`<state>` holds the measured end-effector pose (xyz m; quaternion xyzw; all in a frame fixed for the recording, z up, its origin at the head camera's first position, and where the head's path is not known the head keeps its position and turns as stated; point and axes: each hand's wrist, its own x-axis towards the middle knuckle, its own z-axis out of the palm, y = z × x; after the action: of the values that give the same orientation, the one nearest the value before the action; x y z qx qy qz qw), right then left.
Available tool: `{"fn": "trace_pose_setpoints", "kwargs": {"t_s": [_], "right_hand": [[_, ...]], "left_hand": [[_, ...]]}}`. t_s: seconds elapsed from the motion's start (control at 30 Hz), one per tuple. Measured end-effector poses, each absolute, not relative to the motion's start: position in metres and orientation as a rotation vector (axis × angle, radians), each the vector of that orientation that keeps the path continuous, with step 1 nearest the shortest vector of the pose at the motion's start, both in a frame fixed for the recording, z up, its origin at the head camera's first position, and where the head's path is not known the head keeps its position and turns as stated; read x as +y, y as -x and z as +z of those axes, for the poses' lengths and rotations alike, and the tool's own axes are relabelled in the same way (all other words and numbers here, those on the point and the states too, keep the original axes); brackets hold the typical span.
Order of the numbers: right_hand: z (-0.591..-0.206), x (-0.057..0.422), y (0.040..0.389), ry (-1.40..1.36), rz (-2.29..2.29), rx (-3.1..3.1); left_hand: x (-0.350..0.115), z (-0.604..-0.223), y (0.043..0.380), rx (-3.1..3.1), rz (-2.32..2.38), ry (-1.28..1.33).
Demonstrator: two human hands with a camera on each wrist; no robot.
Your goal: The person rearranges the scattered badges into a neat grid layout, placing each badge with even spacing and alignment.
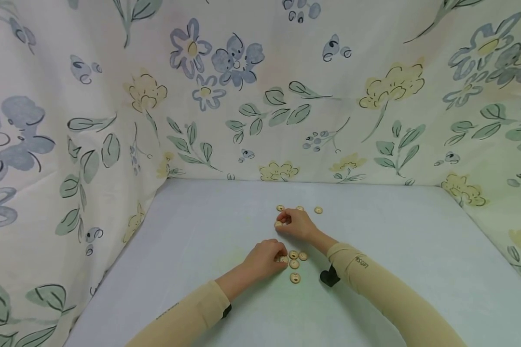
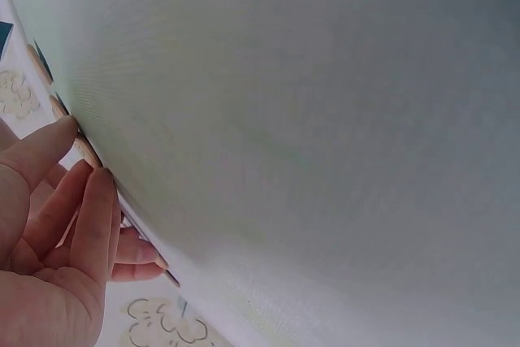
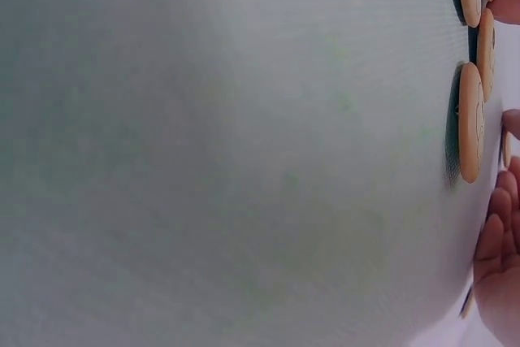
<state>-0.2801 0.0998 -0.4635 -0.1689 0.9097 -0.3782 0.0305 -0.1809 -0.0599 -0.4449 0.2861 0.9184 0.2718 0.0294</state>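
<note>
Small round wooden discs with faces drawn on them lie on the white table. My left hand (image 1: pixel 267 259) grips one wooden disc (image 1: pixel 283 260) at its edge, thumb and fingertips around it; in the left wrist view the disc (image 2: pixel 86 153) shows between them. Farther back, my right hand (image 1: pixel 298 224) pinches another wooden disc (image 1: pixel 279 224) between thumb and fingers at the table surface. Beside the left fingertips sit a disc (image 1: pixel 293 254), a second disc (image 1: pixel 303 256) and a third disc (image 1: pixel 294 264), close together. Nearer me lies a separate disc (image 1: pixel 295 278).
Behind the right hand a row holds a left disc (image 1: pixel 280 208), a partly hidden middle disc (image 1: pixel 300 208) and a right disc (image 1: pixel 319 210). A floral curtain (image 1: pixel 260 135) hangs along the table's back and sides. A black wrist device (image 1: pixel 329 276) sits under the right sleeve.
</note>
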Motion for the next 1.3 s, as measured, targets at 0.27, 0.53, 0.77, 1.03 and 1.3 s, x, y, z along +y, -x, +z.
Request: {"fn": "trace_pose_setpoints", "kwargs": {"t_s": [0.27,0.53,0.77,1.03,1.3], "right_hand": [[-0.469,0.105,0.28,0.524,-1.15,2.823],[-0.466,0.113,0.273,0.477,-1.224,2.809],[-0.461,0.123,0.263,0.516,-1.303,2.785],[-0.458,0.136,0.25,0.524,-1.333,2.781],[-0.455,0.151,0.235,0.509,-1.368,2.771]], "left_hand": [[-0.059,-0.445,0.18,2.833,0.831,-0.886],[-0.059,-0.446,0.181,2.825,0.841,-0.891],[-0.059,-0.445,0.182,2.826,0.847,-0.882],[-0.06,-0.446,0.181,2.834,0.857,-0.891],[-0.06,-0.446,0.18,2.84,0.86,-0.894]]}}
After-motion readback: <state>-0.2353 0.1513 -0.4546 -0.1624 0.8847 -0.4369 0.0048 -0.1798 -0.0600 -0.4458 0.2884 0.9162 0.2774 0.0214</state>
